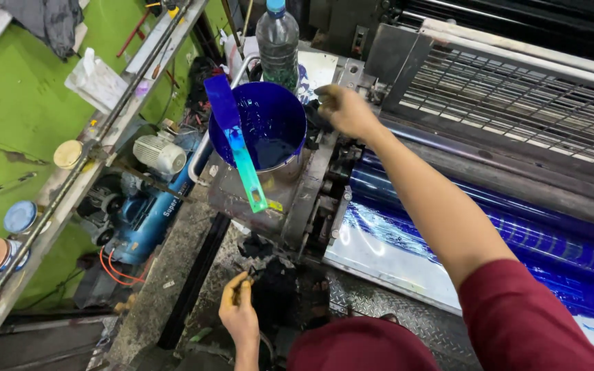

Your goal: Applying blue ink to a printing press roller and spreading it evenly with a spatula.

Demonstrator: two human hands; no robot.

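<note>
Blue ink coated the inside of the round metal can (269, 130) that sat in the upper middle of the frame, on the grey steel housing (242, 189) at the end of the press. Its inner wall was glossy and deep blue, streaked where the ink had run, and its rim was smeared the same colour. A flat plastic ink knife (236, 141) leaned across the can's near rim, its upper blade thickly coated in blue and its lower handle fading to clear green, tilted down toward the centre of the frame.

Your right hand (344, 110) reached up just right of the can, fingers loosely curled and stained dark; I could not tell whether they gripped anything. Your left hand (238, 312), at the bottom centre, was closed around a small dark object, too blurred to name, above a heap of black rags (280, 288).

A clear plastic bottle (278, 45) with a blue cap stood just behind the can. Right of it ran the long blue-inked roller (489, 227). At the left, round tins (20, 216) lined a metal rail beside a blue compressor (147, 213).
</note>
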